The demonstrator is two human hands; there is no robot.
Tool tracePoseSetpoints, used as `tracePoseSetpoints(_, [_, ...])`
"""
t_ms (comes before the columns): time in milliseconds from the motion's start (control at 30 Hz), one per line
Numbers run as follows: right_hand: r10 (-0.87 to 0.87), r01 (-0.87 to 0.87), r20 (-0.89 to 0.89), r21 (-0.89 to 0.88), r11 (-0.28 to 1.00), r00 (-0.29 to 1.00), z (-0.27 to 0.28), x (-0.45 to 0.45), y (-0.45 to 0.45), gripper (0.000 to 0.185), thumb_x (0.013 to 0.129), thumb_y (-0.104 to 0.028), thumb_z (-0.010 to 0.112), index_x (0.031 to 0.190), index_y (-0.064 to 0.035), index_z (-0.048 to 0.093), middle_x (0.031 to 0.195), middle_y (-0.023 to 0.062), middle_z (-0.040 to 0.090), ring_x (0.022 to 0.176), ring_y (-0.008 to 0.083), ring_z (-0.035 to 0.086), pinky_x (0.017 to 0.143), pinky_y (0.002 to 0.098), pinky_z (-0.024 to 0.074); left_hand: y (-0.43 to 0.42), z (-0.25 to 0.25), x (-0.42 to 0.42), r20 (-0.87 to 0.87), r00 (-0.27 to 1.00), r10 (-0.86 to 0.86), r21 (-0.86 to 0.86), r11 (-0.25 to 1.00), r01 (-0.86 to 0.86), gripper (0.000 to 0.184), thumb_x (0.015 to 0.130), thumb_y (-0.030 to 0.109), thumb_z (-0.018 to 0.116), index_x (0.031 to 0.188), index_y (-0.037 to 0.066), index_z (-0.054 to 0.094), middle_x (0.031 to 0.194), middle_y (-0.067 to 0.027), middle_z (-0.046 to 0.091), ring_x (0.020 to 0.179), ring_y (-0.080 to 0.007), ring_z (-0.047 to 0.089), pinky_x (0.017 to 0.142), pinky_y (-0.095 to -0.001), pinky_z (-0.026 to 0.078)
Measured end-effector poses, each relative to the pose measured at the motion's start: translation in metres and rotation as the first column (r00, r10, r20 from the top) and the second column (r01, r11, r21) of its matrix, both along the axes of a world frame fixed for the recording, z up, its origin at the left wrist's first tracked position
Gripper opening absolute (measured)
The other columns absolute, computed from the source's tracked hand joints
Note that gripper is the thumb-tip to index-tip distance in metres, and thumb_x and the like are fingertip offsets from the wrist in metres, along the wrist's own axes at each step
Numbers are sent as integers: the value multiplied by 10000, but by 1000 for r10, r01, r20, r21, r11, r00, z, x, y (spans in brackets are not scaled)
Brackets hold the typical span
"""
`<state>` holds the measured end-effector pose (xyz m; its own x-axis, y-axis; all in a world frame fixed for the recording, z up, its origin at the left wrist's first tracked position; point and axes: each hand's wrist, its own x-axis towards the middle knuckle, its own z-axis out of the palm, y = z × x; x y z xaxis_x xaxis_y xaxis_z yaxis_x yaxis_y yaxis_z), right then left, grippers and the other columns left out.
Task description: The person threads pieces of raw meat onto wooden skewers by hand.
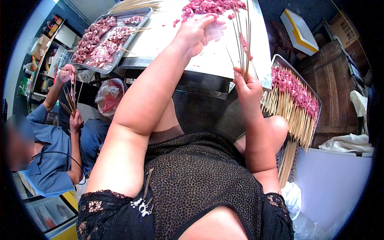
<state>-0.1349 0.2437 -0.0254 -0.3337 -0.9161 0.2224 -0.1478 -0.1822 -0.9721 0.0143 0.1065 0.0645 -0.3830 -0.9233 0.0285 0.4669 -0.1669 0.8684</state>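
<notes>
My left hand (201,34) reaches over a white work surface (220,62), just short of a pile of small raw meat pieces (208,7). Its fingers look stretched out, the tips smeared by motion, and I see nothing held. My right hand (248,89) is closed around the lower ends of a bundle of thin bamboo skewers (242,52), near the surface's right corner. The skewers stand up and fan out slightly. Some red meat pieces (245,43) show among them, at least one seemingly threaded.
A metal tray (149,18) of meat skewers lies at the back left, loose sticks (136,5) behind it. Another tray (319,105) at right holds rows of meat skewers (294,90). A co-worker (52,140) sits at left holding sticks. A bag-lined bin (110,98) stands between us.
</notes>
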Motion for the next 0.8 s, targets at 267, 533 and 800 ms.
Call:
tracePoseSetpoints(267, [76,-85,207,34,996,975,0,2,-1,178,863,-116,595,995,-9,645,661,-32,547,532,24,446,484,175,355,-3,-5,0,-25,998,-50,30,998,51,208,945,121,411,1068,-14,511,1075,-215,589,1009,-314,594,863,-432,511])
tracePoseSetpoints(533, [156,-243,504,111,964,849,14,3,4,172,868,-108,586,1004,-18,638,646,-41,537,500,17,424,453,164,326,-6,-8,1,-37,996,-87,48,995,89,180,929,105,444,1045,-6,525,1064,-212,594,1012,-306,595,859,-417,516])
tracePoseSetpoints(800, [27,-30,71,39,999,997,4,5,3,207,876,-118,584,1054,-14,610,673,-44,534,521,8,408,466,154,298,-5,-9,0,-55,993,-106,49,993,108,189,905,108,488,1053,-8,505,1038,-197,597,992,-302,597,850,-410,510])
